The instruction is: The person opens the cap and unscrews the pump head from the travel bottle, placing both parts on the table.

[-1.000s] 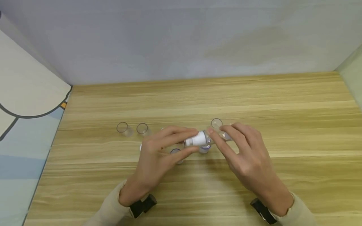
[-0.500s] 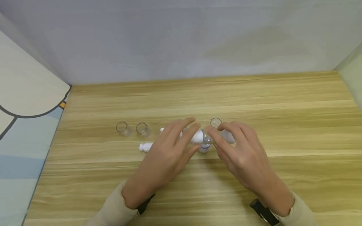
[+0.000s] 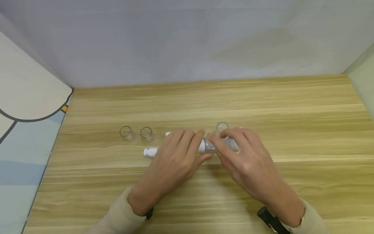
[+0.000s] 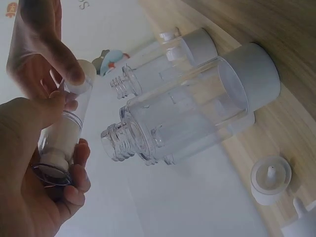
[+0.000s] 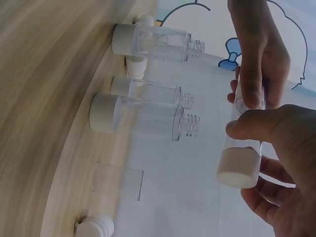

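My left hand [image 3: 176, 159] grips the pump end of a clear plastic bottle [image 3: 210, 148], held level above the table. In the left wrist view, the white pump head [image 4: 60, 162] shows inside a clear sleeve-like part within that hand. My right hand [image 3: 248, 159] holds the bottle's other end, its thumb pressing the clear wall. The white base [image 5: 239, 168] of this bottle juts out beside the right thumb in the right wrist view. Both hands sit close together, fingertips nearly meeting. The join between pump and bottle is partly hidden by fingers.
Several uncapped clear bottles [image 4: 182, 108] with white bases stand under the hands. Clear cylindrical caps [image 3: 125, 131] stand at the left, another clear cap [image 3: 222, 126] behind the right hand. White pump heads [image 3: 150, 152] lie left of the left hand. A wall rises behind the table.
My left hand loosened its fingers, rolled over and has closed round the pump end again, slightly farther right. My right hand has kept its hold on the bottle, which dipped slightly.
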`<state>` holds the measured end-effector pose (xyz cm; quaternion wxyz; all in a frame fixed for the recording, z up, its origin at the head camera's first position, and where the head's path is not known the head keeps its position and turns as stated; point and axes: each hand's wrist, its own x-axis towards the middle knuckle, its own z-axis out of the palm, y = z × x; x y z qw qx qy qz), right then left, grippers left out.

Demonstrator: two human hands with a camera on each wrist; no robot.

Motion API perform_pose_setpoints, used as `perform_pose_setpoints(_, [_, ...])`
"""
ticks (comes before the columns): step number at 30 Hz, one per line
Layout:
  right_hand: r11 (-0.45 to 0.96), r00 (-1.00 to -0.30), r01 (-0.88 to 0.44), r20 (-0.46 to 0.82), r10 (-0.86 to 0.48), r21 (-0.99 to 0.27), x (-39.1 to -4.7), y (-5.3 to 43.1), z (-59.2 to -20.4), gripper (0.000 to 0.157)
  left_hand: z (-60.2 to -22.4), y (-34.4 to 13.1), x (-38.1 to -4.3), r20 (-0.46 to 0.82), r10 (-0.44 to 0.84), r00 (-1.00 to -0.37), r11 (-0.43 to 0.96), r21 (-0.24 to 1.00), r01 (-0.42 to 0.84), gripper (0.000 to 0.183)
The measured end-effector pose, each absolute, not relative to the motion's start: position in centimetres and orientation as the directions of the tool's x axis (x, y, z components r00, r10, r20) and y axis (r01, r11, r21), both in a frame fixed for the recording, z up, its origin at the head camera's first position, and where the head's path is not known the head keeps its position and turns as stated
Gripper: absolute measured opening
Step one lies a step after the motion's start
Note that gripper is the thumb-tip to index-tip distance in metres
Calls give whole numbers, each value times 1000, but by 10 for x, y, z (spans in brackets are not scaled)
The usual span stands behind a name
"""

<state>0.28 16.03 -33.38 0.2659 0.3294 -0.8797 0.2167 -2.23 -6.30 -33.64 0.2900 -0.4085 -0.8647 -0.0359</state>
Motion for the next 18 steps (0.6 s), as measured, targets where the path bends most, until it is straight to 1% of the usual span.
perform_pose_setpoints(4, [677, -616, -713, 625, -480, -183, 4, 158, -333, 29, -338, -64, -23, 511, 700, -499, 659, -193, 727, 48])
perform_pose_setpoints(8, [670, -585, -729, 637, -502, -142, 5, 157, -332, 31, -339, -66, -25, 535, 709, -459, 644, -227, 730, 48])
perform_pose_setpoints(11, [666, -571, -736, 641, -514, -122, 6, 156, -332, 32, -341, -67, -26, 560, 707, -431, 633, -229, 740, 48])
perform_pose_setpoints(18, [665, -567, -737, 643, -515, -117, 9, 154, -331, 32, -344, -68, -26, 590, 695, -410, 613, -189, 767, 49])
